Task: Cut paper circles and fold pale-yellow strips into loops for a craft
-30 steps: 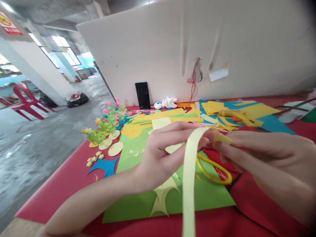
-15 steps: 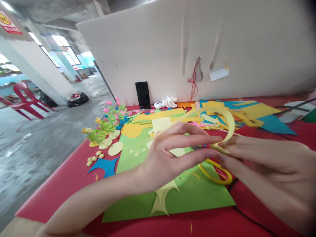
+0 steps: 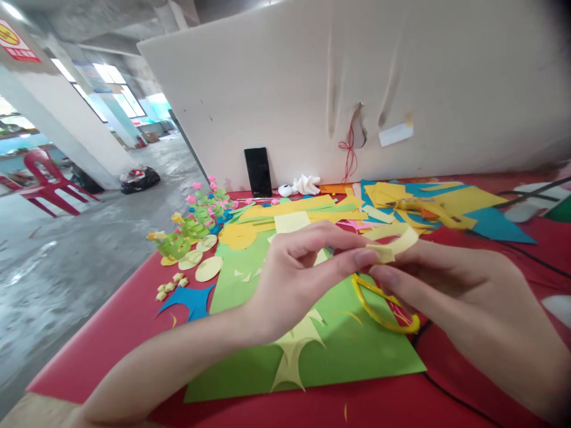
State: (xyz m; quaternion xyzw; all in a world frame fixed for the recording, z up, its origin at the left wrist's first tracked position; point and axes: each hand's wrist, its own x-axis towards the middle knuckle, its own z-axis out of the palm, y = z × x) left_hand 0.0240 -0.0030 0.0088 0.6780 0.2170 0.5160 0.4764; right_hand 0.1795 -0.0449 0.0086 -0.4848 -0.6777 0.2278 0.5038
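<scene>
A pale yellow paper strip [image 3: 404, 241] curls between my two hands above the green sheet. My left hand [image 3: 307, 267] pinches its folded end between thumb and index finger. From the right, my right hand [image 3: 450, 285] holds the same strip, with its thumb just below the left thumb. Yellow-handled scissors [image 3: 386, 321] lie under the hands, their blades mostly hidden. Pale yellow cut scraps [image 3: 292, 356] rest on the green sheet [image 3: 357, 356].
Small folded stars [image 3: 172, 286], pale discs [image 3: 209, 268] and a blue scrap [image 3: 190, 300] sit at the left. Behind are paper flowers [image 3: 214, 202], a black phone [image 3: 258, 172] and a yellow glue gun [image 3: 435, 211] on coloured papers.
The strip's large upright loop has come down into a smaller, flatter curl. My right hand has turned, its thumb now nearer the strip's folded end.
</scene>
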